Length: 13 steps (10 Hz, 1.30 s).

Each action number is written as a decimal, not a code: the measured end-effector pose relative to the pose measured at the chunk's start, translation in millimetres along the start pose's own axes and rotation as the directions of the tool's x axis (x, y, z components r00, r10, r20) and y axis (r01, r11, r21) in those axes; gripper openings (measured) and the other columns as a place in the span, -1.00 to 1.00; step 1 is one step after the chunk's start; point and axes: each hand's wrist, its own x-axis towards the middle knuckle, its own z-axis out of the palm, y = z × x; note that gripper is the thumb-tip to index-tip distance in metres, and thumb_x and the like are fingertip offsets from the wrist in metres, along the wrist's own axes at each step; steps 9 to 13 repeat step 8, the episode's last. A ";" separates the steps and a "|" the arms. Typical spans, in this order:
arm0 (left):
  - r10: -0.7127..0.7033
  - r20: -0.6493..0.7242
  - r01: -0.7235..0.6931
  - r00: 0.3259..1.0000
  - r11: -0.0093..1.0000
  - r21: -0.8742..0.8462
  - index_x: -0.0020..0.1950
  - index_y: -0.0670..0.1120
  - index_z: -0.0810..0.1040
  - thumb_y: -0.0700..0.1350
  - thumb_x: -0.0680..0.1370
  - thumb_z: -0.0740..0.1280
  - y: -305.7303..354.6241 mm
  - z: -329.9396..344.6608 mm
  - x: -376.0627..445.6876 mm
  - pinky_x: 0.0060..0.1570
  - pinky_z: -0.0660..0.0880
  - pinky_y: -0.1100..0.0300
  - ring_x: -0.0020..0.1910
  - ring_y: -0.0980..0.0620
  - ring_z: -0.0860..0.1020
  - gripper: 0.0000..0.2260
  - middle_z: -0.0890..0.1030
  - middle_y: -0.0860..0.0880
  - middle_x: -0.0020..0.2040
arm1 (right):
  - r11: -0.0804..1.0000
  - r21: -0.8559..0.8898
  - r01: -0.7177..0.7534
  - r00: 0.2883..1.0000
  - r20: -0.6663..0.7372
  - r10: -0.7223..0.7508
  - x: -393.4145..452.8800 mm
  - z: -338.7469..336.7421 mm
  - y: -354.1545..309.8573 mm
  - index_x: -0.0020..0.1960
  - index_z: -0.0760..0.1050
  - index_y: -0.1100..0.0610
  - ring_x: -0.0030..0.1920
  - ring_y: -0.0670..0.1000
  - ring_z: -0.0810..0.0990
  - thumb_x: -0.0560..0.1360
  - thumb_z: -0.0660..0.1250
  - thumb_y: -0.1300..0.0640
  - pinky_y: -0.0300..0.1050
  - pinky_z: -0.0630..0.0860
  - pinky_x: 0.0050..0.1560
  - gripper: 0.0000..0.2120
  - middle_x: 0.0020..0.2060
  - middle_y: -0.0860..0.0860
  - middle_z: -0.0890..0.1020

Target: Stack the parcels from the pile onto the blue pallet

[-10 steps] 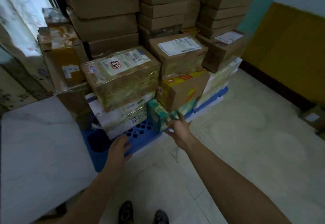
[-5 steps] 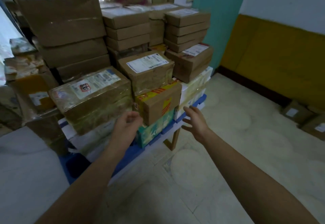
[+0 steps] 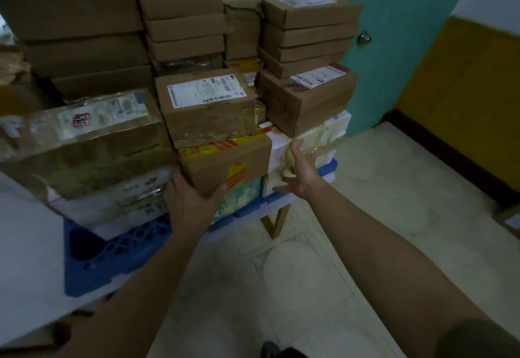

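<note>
Since half a second ago both hands have moved forward from open air to the stack. The left hand (image 3: 191,198) now grips the lower left corner of the brown-and-yellow parcel (image 3: 225,165), thumb on its front face, fingers hidden behind the left edge. The right hand (image 3: 299,170) is spread wide, fingers straight, at the white taped parcel (image 3: 306,144) just right of it; whether the palm touches cannot be told. The brown-and-yellow parcel lies between the two hands, resting on a teal parcel (image 3: 242,196) and under a labelled brown parcel (image 3: 208,107). All sit on the blue pallet (image 3: 112,256), which rests on the white desk (image 3: 25,259).
</note>
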 end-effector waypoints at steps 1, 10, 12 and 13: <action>0.000 -0.039 0.000 0.999 1.000 0.021 0.58 0.23 -0.01 0.64 0.16 0.35 -9.7 10.5 9.0 0.32 0.41 -0.36 0.49 -0.26 0.35 0.13 0.30 -0.07 0.55 | 1.000 0.000 0.004 1.000 0.015 -0.004 9.8 5.9 -1.1 0.65 -0.14 -0.18 0.45 0.38 0.37 0.54 0.33 -0.32 0.48 0.54 0.16 -0.11 0.61 0.09 0.19; 0.063 -0.044 -0.053 0.997 0.980 0.194 0.66 0.04 -0.02 0.48 0.32 0.43 3.0 -6.5 -26.9 0.47 0.32 -0.23 0.58 -0.12 0.23 0.11 0.17 -0.01 0.64 | 0.433 -0.712 0.552 0.752 0.202 -0.627 -11.9 -33.8 27.1 0.53 0.27 0.15 0.41 0.14 0.43 0.61 0.37 -0.05 0.07 0.43 0.35 -0.41 0.43 0.14 0.44; 0.063 -0.044 -0.053 0.997 0.980 0.194 0.66 0.04 -0.02 0.48 0.32 0.43 3.0 -6.5 -26.9 0.47 0.32 -0.23 0.58 -0.12 0.23 0.11 0.17 -0.01 0.64 | 0.433 -0.712 0.552 0.752 0.202 -0.627 -11.9 -33.8 27.1 0.53 0.27 0.15 0.41 0.14 0.43 0.61 0.37 -0.05 0.07 0.43 0.35 -0.41 0.43 0.14 0.44; 0.063 -0.044 -0.053 0.997 0.980 0.194 0.66 0.04 -0.02 0.48 0.32 0.43 3.0 -6.5 -26.9 0.47 0.32 -0.23 0.58 -0.12 0.23 0.11 0.17 -0.01 0.64 | 0.433 -0.712 0.552 0.752 0.202 -0.627 -11.9 -33.8 27.1 0.53 0.27 0.15 0.41 0.14 0.43 0.61 0.37 -0.05 0.07 0.43 0.35 -0.41 0.43 0.14 0.44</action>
